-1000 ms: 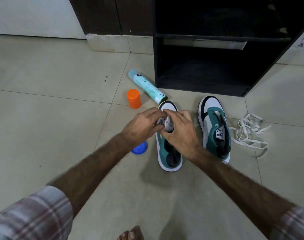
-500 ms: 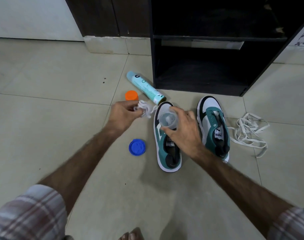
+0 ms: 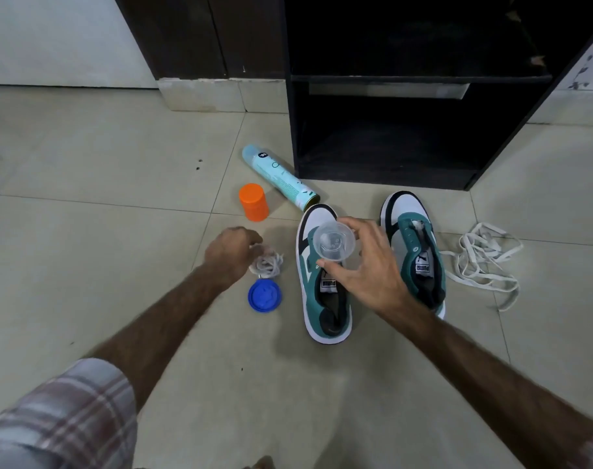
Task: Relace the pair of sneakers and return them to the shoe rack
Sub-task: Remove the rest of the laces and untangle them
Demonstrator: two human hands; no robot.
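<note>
Two sneakers (image 3: 325, 282) (image 3: 415, 245), two laces (image 3: 266, 264) (image 3: 481, 262), two hands (image 3: 232, 252) (image 3: 369, 265) — plus one spray can (image 3: 280, 177), orange cap (image 3: 253, 202), blue lid (image 3: 264, 295), clear cup (image 3: 333, 243).
</note>
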